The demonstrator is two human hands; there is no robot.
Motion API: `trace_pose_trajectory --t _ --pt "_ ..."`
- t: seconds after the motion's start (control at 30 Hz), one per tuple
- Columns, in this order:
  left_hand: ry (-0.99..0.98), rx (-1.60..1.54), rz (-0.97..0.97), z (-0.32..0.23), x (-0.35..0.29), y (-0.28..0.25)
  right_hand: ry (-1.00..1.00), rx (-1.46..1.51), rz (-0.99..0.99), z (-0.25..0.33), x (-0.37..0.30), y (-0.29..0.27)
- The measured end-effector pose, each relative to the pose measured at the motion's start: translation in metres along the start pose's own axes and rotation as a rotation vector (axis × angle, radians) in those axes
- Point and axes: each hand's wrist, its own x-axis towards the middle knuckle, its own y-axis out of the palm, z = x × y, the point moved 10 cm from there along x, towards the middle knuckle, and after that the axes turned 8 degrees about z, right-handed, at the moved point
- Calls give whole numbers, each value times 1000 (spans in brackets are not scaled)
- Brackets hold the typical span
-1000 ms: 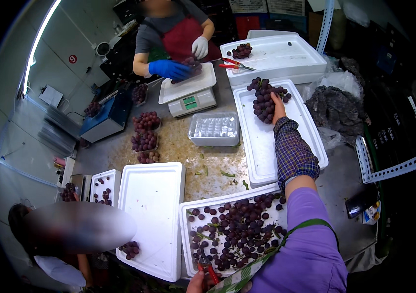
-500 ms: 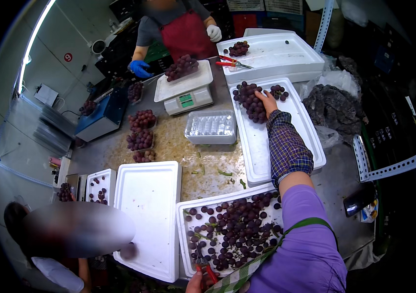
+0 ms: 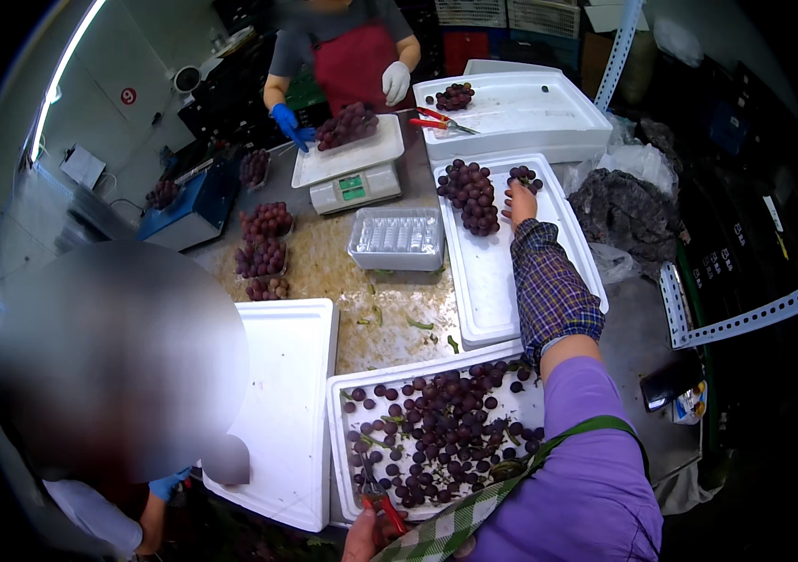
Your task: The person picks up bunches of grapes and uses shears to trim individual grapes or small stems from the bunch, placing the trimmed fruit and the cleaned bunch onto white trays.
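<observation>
My right hand [image 3: 520, 203] reaches into the long white foam tray [image 3: 493, 317], its fingers closed at the near edge of a small bunch of dark grapes [image 3: 524, 177]. A larger bunch of purple grapes [image 3: 470, 197] lies just left of it in the same tray, untouched. Low in the view, my left hand [image 3: 362, 539] grips red-handled shears [image 3: 380, 506], blades pointing up over a white foam tray [image 3: 333, 431]. Many loose grapes [image 3: 455, 421] and bits of green stem lie in that tray. A green checked strap partly covers its near right corner.
Stacked clear plastic boxes [image 3: 397, 240] stand mid-table, beside a scale [image 3: 354, 178] bearing packed grapes. Another foam tray [image 3: 291, 403] lies left, near a co-worker. Across the table, a person in a red apron [image 3: 352, 61] stands by the scale. Red-handled scissors [image 3: 443, 122] rest at the back tray.
My right hand has left the larger bunch and moved right to the small one. The co-worker at left has leaned in over the tray. The far person's blue-gloved hand has neared the scale.
</observation>
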Motion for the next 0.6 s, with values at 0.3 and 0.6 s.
trace_pose_trajectory --t 0.3,0.6 --pt "54 198 -8 -7 -6 -23 -68 147 46 36 -93 -7" --pt "210 530 -181 -7 -23 -58 -82 -85 496 50 -242 65"
